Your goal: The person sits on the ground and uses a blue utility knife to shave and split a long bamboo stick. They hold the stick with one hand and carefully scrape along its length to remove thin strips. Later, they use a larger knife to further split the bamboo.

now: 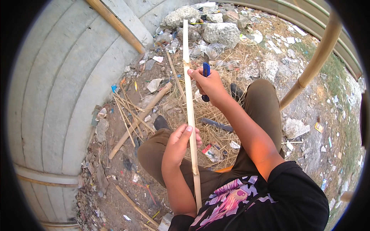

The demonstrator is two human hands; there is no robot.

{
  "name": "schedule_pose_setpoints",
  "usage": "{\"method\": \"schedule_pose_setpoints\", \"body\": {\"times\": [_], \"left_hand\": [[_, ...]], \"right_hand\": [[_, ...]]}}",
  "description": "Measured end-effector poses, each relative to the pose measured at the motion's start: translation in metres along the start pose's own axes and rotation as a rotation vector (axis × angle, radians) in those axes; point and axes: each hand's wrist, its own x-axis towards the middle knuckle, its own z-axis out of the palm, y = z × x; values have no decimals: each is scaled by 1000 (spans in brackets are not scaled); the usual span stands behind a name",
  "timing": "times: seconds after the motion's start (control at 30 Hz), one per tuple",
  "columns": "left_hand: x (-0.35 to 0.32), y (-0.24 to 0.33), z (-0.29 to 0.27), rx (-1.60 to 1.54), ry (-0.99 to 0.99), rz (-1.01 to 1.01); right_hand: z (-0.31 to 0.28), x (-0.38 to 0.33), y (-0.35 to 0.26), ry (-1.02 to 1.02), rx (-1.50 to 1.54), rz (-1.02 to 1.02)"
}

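Observation:
A long pale bamboo strip (188, 77) runs from my lap up toward the stones ahead. My left hand (178, 144) grips its lower half, thumb on top. Farther up the strip my right hand (208, 85) holds a blue-handled knife (206, 71) against the strip's right edge; the blade is hidden behind my fingers. I sit with both knees bent, in olive trousers and a black printed shirt.
Several thin bamboo sticks and a thicker pole (140, 119) lie on the dirt to my left. A concrete wall (58, 96) curves along the left. Large stones (221, 32) and litter lie ahead. A bamboo pole (316, 61) leans at the right.

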Motion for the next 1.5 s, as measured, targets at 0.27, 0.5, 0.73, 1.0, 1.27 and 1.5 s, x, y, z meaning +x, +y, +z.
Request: {"method": "schedule_pose_setpoints", "body": {"times": [0.27, 0.5, 0.73, 1.0, 1.27, 1.5], "left_hand": [[17, 2, 20, -253, 246, 131], [22, 3, 25, -273, 312, 161], [20, 3, 33, -320, 292, 133], [15, -1, 52, -331, 246, 81], [6, -12, 68, -278, 131, 58], [2, 0, 42, -357, 255, 96]], "right_hand": [[11, -19, 64, 22, -999, -712], [19, -22, 78, 143, -1026, -873], [16, -19, 67, 227, -1080, -923], [8, -6, 33, 376, -1141, -617], [-18, 26, -7, 457, -1124, -311], [16, -12, 30, 202, -1063, -656]]}}
